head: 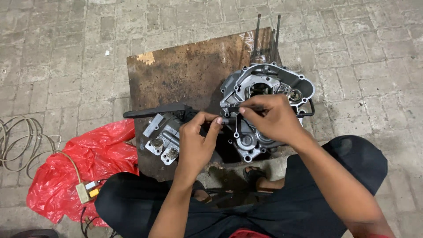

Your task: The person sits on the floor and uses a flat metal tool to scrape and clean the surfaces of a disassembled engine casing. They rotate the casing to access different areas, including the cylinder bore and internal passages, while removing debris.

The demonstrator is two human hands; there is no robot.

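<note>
A grey metal engine crankcase [269,83] lies on a stained brown board [185,70], with long studs sticking out at its far end. My right hand [269,121] rests on the case and pinches a thin dark rod-like tool at its left rim. My left hand [196,141] grips the near end of the same dark tool, thumb and fingers touching the right hand's fingertips. Just left of my left hand sits a smaller grey engine part [161,139]. A long black handle [154,110] lies across the board toward that part.
A crumpled red plastic bag [81,165] lies on the paved floor at the left, with a small yellow-and-beige box [88,191] on a cord beside it. Coiled cables [20,141] sit at the far left. My knees in black trousers frame the near edge.
</note>
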